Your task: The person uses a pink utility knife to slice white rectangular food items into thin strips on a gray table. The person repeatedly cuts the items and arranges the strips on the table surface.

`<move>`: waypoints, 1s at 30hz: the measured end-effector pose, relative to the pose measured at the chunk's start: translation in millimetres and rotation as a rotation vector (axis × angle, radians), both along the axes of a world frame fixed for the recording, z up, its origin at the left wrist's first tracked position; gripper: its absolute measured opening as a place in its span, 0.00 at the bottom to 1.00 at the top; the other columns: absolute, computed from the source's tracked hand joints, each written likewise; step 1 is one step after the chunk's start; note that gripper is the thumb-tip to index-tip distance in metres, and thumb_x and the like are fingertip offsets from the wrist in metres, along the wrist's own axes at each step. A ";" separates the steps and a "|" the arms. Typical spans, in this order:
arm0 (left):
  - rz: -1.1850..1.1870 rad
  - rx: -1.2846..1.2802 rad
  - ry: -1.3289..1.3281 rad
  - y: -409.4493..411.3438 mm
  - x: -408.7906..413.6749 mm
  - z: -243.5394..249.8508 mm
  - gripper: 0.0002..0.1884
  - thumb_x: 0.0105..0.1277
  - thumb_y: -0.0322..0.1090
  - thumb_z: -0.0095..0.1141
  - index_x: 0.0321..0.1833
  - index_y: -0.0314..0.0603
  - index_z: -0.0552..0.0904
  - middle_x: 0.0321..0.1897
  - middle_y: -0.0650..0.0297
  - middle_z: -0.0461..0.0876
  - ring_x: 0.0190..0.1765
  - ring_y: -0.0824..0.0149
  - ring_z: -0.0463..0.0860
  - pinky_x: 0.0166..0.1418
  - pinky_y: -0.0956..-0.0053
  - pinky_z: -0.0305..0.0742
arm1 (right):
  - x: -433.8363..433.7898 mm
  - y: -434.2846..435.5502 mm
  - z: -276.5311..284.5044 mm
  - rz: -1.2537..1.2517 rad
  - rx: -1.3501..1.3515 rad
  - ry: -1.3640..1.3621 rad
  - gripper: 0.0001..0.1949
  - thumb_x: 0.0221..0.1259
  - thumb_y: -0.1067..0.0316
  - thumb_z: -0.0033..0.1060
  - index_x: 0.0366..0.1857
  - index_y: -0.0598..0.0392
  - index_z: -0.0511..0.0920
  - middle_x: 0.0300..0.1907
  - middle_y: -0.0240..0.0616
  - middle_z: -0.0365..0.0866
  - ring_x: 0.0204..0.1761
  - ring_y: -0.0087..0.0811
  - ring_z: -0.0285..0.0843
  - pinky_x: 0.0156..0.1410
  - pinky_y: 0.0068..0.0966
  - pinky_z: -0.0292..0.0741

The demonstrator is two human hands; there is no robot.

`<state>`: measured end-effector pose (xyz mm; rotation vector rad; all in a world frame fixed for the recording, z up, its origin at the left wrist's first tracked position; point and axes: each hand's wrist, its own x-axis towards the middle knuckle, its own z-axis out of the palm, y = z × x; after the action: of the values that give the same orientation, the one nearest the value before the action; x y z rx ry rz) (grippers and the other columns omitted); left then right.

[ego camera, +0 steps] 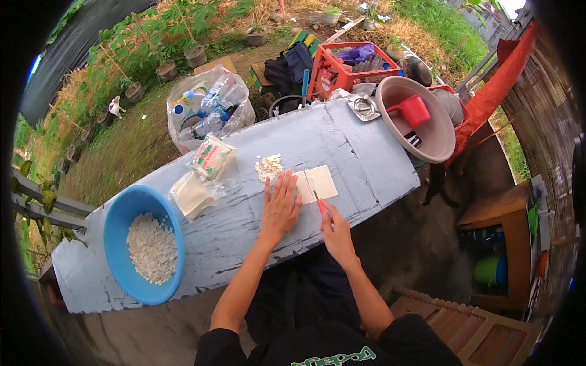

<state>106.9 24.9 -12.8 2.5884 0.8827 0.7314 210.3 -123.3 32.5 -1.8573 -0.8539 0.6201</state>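
Note:
My right hand (pixel 337 232) grips the pinkish-red handle of a small knife (pixel 318 204). Its blade lies along a gap in the flat, pale dough sheets (pixel 322 180), splitting off a strip on the left from a squarer piece on the right. Flat on the sheets' left edge and the table rests my left hand (pixel 280 206), its fingers extended and holding nothing I can see. Just beyond those fingertips is a small heap of cut pale pieces (pixel 269 167). More such sheets fill an opened clear plastic packet (pixel 194 194), left of my left hand.
A blue basin (pixel 112 247) of small pale pieces stands on the grey-blue table (pixel 238 247) at left. A printed packet (pixel 214 155) lies by the far edge. At right are a metal ashtray (pixel 365 108) and a large basin (pixel 384 91) holding a red dipper (pixel 415 111).

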 end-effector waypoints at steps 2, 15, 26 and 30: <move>-0.005 0.023 0.008 0.3 -0.7 -3.8 0.27 0.76 0.41 0.53 0.75 0.39 0.73 0.80 0.57 0.68 0.84 0.58 0.60 0.89 0.47 0.40 | 5.2 20.8 2.7 0.021 0.014 -0.020 0.18 0.82 0.67 0.48 0.70 0.53 0.77 0.26 0.36 0.76 0.28 0.23 0.73 0.37 0.26 0.73; -0.029 0.039 0.080 0.8 3.1 -0.5 0.27 0.74 0.42 0.55 0.73 0.37 0.76 0.77 0.58 0.73 0.82 0.59 0.65 0.87 0.43 0.43 | 12.8 73.6 -12.4 0.092 0.064 -0.094 0.18 0.82 0.66 0.44 0.67 0.56 0.78 0.53 0.60 0.87 0.51 0.53 0.88 0.57 0.39 0.80; -0.040 0.011 0.073 -1.2 2.6 4.8 0.29 0.70 0.37 0.61 0.73 0.38 0.75 0.77 0.57 0.72 0.82 0.58 0.65 0.87 0.39 0.38 | 9.6 68.5 -8.0 0.092 0.051 -0.017 0.18 0.82 0.66 0.45 0.68 0.56 0.77 0.54 0.59 0.86 0.53 0.50 0.88 0.59 0.36 0.80; -0.018 0.047 0.083 -1.9 3.1 0.9 0.29 0.70 0.38 0.60 0.73 0.38 0.75 0.77 0.58 0.72 0.82 0.59 0.65 0.87 0.39 0.36 | 8.9 65.8 -10.5 0.095 0.079 -0.047 0.18 0.82 0.66 0.45 0.68 0.56 0.77 0.50 0.60 0.87 0.48 0.49 0.89 0.56 0.36 0.80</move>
<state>110.0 23.0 -11.9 2.6813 0.8757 0.6519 219.2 -57.4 21.9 -1.7736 -0.9878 0.5949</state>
